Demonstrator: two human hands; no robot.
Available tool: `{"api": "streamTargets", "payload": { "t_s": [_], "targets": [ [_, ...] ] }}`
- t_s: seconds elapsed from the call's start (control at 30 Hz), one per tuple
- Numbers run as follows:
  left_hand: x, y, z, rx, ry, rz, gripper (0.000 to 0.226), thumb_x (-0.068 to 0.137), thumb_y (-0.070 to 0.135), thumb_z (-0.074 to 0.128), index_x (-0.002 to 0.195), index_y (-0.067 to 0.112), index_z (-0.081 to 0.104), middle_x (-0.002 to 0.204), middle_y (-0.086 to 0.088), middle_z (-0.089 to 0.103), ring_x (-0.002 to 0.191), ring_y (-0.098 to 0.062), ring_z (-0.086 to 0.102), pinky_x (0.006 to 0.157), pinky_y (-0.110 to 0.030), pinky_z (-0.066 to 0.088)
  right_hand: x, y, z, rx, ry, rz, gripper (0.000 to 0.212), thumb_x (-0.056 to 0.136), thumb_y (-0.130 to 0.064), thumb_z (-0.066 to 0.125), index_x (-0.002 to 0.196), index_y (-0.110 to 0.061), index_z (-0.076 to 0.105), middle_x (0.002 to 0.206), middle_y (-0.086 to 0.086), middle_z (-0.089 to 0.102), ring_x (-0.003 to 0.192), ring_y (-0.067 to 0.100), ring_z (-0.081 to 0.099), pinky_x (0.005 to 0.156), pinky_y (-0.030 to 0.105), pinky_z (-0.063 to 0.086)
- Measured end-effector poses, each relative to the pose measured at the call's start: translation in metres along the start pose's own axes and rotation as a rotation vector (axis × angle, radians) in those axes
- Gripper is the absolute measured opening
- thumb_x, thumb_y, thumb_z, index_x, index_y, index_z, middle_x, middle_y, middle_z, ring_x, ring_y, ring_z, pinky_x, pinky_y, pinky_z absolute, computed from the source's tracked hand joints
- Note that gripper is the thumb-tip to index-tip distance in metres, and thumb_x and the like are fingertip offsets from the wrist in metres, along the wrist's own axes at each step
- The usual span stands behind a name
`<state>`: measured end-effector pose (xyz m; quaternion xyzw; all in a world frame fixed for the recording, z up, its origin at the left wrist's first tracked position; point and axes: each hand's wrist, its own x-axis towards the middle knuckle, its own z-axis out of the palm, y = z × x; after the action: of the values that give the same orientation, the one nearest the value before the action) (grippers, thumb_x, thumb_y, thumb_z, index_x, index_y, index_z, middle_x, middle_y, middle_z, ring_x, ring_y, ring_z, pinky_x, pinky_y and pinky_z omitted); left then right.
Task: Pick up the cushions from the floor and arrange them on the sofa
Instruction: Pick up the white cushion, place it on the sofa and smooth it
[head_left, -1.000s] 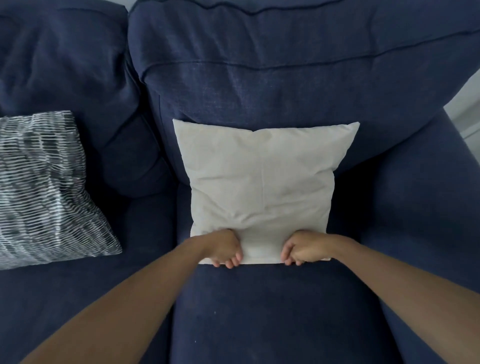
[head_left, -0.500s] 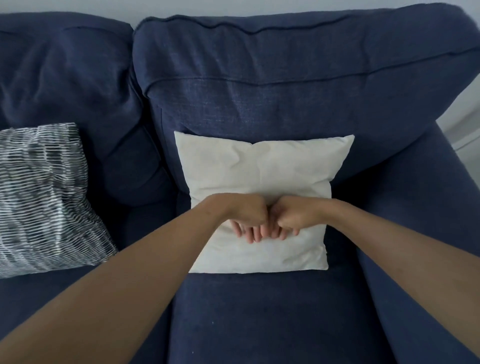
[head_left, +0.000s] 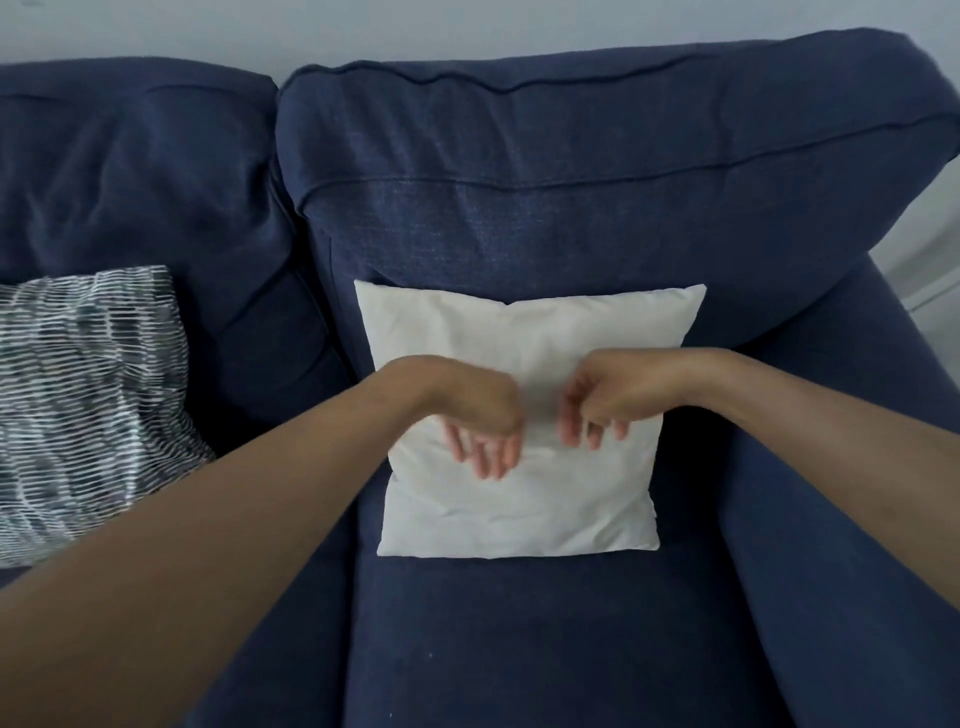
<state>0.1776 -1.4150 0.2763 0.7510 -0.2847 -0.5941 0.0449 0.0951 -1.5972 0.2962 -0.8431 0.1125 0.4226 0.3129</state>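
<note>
A plain white cushion (head_left: 524, 499) leans against the backrest of the dark blue sofa (head_left: 571, 197), on its right seat. My left hand (head_left: 478, 421) and my right hand (head_left: 597, 400) hover in front of the cushion's middle, a small gap between them. Both hang with fingers loose and apart, pointing down, holding nothing. A second cushion (head_left: 83, 395) with a black and white striped pattern rests on the left seat against the backrest.
The sofa's right armrest (head_left: 841, 493) rises beside the white cushion. A pale wall (head_left: 363, 31) runs behind the sofa, and a strip of white skirting (head_left: 930, 280) shows at the far right. Bare seat fabric (head_left: 519, 649) lies in front of the white cushion.
My hands let go of the white cushion's bottom edge, rose and met at its middle, and now have drawn slightly apart with fingers loosened. The view has pulled back and tilted up.
</note>
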Motion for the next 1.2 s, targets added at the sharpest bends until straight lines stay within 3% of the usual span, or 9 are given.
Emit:
{"api": "streamTargets", "payload": {
  "t_s": [0.3,0.4,0.5,0.6,0.67,0.77,0.9,1.07,1.2],
  "targets": [
    [-0.006,-0.044,-0.047,-0.037,0.333,-0.057,0.033,0.086,0.001,0.048,0.104,0.001,0.077,0.095,-0.010,0.084,0.088,-0.028,0.081,0.070,-0.032,0.055,0.001,0.044,-0.032,0.108,0.386,0.096,0.033,0.094,0.000,0.055,0.095,-0.020,0.081,0.090,-0.006,0.085,0.094,0.015,0.081,0.072,0.022,0.056],
    [-0.017,-0.068,-0.040,0.093,0.526,-0.170,0.019,0.088,0.012,0.056,0.095,0.014,0.073,0.091,-0.002,0.082,0.086,-0.024,0.076,0.081,-0.041,0.061,-0.012,0.061,-0.013,0.004,0.704,0.084,0.034,0.091,-0.005,0.056,0.082,-0.028,0.079,0.085,-0.014,0.080,0.095,0.017,0.075,0.087,0.040,0.060],
    [-0.018,-0.058,-0.006,0.192,1.001,-0.152,0.022,0.095,0.016,0.049,0.100,0.020,0.070,0.103,-0.002,0.074,0.094,-0.032,0.067,0.085,-0.044,0.056,-0.012,0.063,0.026,-0.190,1.145,-0.183,0.033,0.095,-0.009,0.050,0.112,-0.019,0.076,0.115,-0.005,0.076,0.110,0.028,0.068,0.090,0.048,0.059],
    [0.000,-0.030,0.038,0.355,1.367,0.290,0.040,0.094,0.013,0.048,0.129,0.014,0.069,0.134,-0.006,0.068,0.122,-0.034,0.062,0.098,-0.048,0.054,0.011,0.055,0.057,-0.471,1.213,-0.452,0.057,0.099,-0.013,0.049,0.155,-0.001,0.053,0.167,0.019,0.048,0.156,0.039,0.044,0.126,0.056,0.039],
    [0.026,-0.025,0.049,0.551,1.323,0.403,0.056,0.104,0.022,0.041,0.158,0.006,0.045,0.168,-0.012,0.042,0.155,-0.033,0.038,0.126,-0.050,0.035,0.031,0.045,0.068,-0.605,1.164,-0.490,0.064,0.110,-0.021,0.047,0.167,0.002,0.033,0.180,0.020,0.023,0.169,0.036,0.019,0.134,0.059,0.023],
    [0.053,-0.039,0.040,0.714,1.225,0.245,0.071,0.114,0.047,0.023,0.169,0.004,0.012,0.179,-0.012,0.005,0.167,-0.030,0.004,0.132,-0.057,0.016,0.059,0.052,0.067,-0.758,1.147,-0.419,0.068,0.117,-0.040,0.039,0.170,0.000,0.025,0.181,0.017,0.017,0.170,0.034,0.013,0.133,0.062,0.023],
    [0.059,-0.094,0.025,0.765,1.187,0.061,0.085,0.110,0.063,0.016,0.169,0.003,0.004,0.179,-0.013,-0.006,0.167,-0.028,-0.003,0.133,-0.059,0.011,0.073,0.089,0.049,-0.811,1.162,-0.296,0.078,0.116,-0.058,0.027,0.172,-0.004,0.021,0.182,0.014,0.015,0.170,0.033,0.013,0.133,0.064,0.020],
    [0.038,-0.125,0.033,0.494,1.319,-0.004,0.084,0.109,0.063,0.013,0.170,0.008,-0.006,0.179,-0.007,-0.015,0.166,-0.022,-0.012,0.135,-0.055,0.004,0.061,0.106,0.044,-0.451,1.318,-0.024,0.085,0.114,-0.063,0.016,0.173,-0.002,0.007,0.183,0.017,0.002,0.171,0.035,0.001,0.134,0.067,0.009],
    [0.034,-0.080,0.037,0.451,1.460,0.220,0.077,0.112,0.050,0.023,0.169,0.002,0.005,0.179,-0.015,-0.004,0.167,-0.030,-0.003,0.134,-0.058,0.006,0.052,0.069,0.057,-0.518,1.378,-0.310,0.077,0.116,-0.049,0.032,0.171,0.002,0.015,0.181,0.023,0.009,0.170,0.038,0.009,0.134,0.067,0.014]
  ]
}}
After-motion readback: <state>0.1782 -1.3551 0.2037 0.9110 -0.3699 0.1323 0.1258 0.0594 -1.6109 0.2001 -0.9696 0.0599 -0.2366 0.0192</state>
